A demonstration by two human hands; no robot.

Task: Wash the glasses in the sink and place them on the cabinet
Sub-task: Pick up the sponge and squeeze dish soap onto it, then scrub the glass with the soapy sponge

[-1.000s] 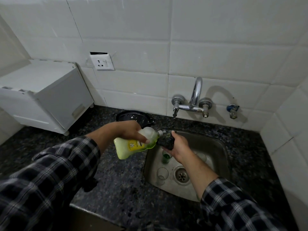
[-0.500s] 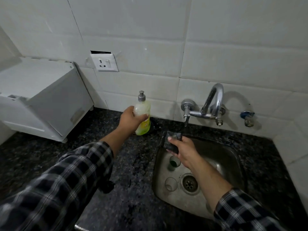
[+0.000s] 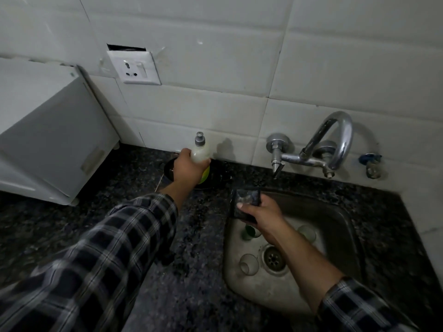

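Three glasses lie in the steel sink [image 3: 239, 279]: a green one [image 3: 249, 232] partly behind my right wrist, a clear one [image 3: 248, 264] left of the drain, and another clear one [image 3: 307, 232] at the right. My right hand [image 3: 261, 213] holds a dark scrub sponge [image 3: 245, 204] over the sink's back left corner. My left hand [image 3: 188, 168] grips an upright yellow-green dish soap bottle [image 3: 201, 154] over a black dish [image 3: 169, 167] by the wall.
A chrome tap [image 3: 330, 144] juts from the tiled wall above the sink. A white cabinet-like box [image 3: 48, 130] stands on the dark granite counter [image 3: 196, 259] at the left. A wall socket [image 3: 134, 68] sits above the bottle.
My left hand turned the soap bottle from tilted at the sponge to upright and carried it back to the wall. My right hand with the sponge stayed over the sink.
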